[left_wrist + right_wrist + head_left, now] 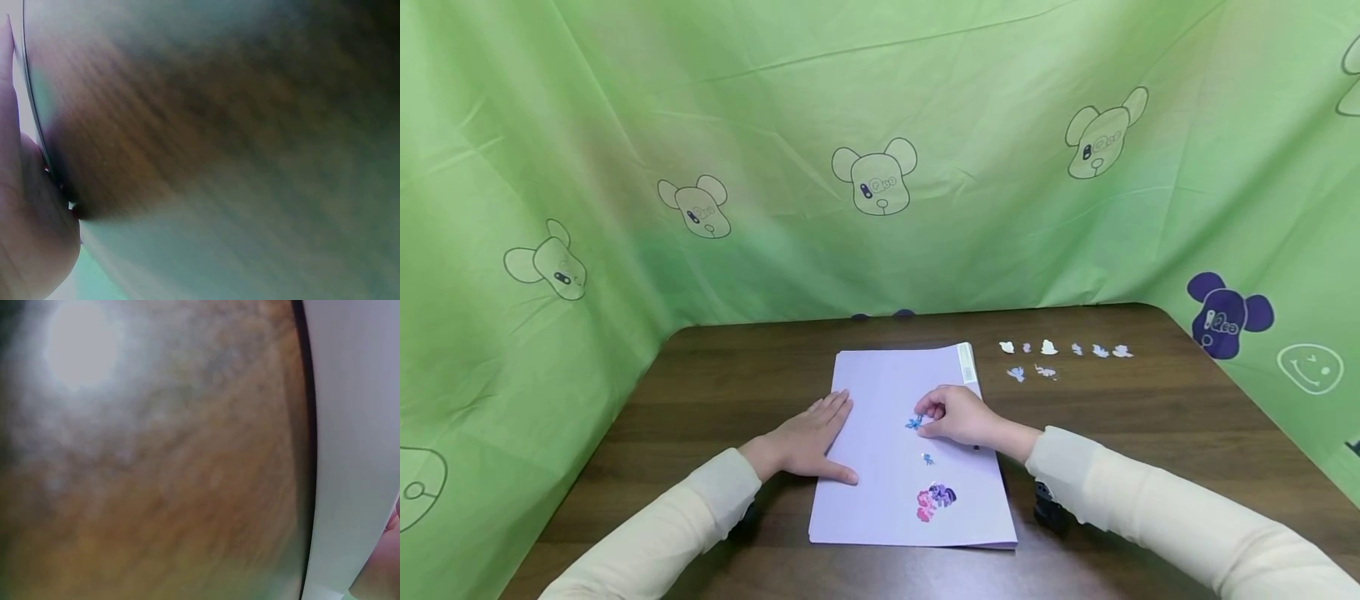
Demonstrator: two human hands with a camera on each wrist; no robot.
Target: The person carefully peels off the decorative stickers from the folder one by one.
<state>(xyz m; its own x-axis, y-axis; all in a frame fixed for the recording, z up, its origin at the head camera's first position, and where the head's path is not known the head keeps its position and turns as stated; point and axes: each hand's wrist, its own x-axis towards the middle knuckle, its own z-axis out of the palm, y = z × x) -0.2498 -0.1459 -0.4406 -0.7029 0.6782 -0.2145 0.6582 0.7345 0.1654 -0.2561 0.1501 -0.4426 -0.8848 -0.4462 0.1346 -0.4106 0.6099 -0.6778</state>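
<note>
A pad of white paper (880, 508) lies on the table in front of me. My left hand (816, 433) rests on its left edge with the fingers straight and the thumb spread. With bent fingers and thumb, my right hand (958, 415) pinches a small blue sticker (913, 423) at the sheet's right half. Below it on the paper sit a smaller blue sticker (928, 459), a purple pony sticker (942, 496) and a pink pony sticker (926, 505). Part of the left hand (31, 219) shows at the left of the left wrist view.
Several small cut-out stickers, among them a white one (1048, 347) and a blue one (1016, 373), lie on the dark wooden table (722, 400) beyond the pad's right side. A green printed cloth (790, 250) hangs behind and beside the table.
</note>
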